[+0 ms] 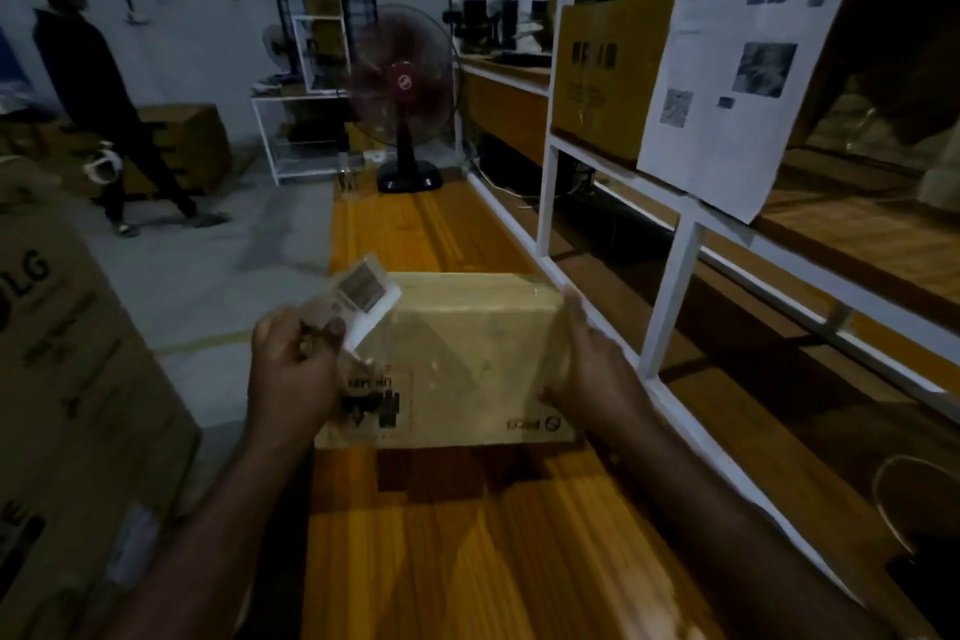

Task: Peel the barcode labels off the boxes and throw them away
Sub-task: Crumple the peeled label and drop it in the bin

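Note:
A brown cardboard box (467, 353) with black print lies flat on the orange wooden table (467, 535). My left hand (293, 369) pinches a barcode label (363, 288) that is lifted up off the box's near-left corner, its white backing showing and its image blurred. My right hand (587, 364) lies flat against the box's right side, fingers extended along its edge.
A white metal rack (675, 255) with boxes and a hanging printed sheet (748, 57) stands at the right. A dark red pedestal fan (405, 83) stands at the table's far end. A big LG carton (67, 379) is at the left. A person (88, 83) stands at the back left.

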Demonstrator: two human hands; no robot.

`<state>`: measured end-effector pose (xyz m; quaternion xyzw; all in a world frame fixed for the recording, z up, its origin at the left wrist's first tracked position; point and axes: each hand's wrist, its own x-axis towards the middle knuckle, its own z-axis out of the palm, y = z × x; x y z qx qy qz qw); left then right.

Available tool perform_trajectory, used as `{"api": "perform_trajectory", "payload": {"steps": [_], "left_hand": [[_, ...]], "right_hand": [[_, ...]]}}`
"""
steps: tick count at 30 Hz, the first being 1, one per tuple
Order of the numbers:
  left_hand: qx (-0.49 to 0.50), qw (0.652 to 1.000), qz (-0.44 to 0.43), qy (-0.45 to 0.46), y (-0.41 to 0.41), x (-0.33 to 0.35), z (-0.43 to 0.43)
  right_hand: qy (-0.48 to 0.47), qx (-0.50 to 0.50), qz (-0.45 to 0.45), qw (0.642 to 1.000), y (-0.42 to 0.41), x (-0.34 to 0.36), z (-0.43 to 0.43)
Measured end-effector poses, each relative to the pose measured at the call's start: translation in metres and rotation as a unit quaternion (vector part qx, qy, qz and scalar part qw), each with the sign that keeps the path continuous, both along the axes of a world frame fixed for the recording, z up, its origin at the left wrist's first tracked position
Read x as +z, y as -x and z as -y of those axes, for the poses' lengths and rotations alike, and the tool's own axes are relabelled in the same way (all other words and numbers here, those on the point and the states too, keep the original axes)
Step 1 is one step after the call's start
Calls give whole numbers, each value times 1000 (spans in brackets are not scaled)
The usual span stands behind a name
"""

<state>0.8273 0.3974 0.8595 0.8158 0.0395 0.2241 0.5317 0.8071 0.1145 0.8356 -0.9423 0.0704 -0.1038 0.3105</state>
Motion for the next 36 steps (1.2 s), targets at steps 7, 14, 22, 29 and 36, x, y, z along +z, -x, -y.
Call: {"api": "perform_trajectory", "payload": {"steps": [7, 14, 22, 29, 36], "left_hand": [[-31, 994, -99, -12, -33, -80, -17], [-1, 992, -129, -14, -71, -75, 4], [26, 989, -143, -28, -73, -41, 27], [-18, 980, -196, 23, 26, -62, -9], [70, 965, -242, 73, 161, -74, -91]], "right_hand": [[31, -2, 5, 999, -55, -74, -2], [-108, -44, 51, 992, -92, -80, 1], [190, -41, 82, 978, -105, -49, -19], [-199, 242, 50, 948, -42, -40, -119], [-116, 503, 2, 857, 26, -28, -211]]}}
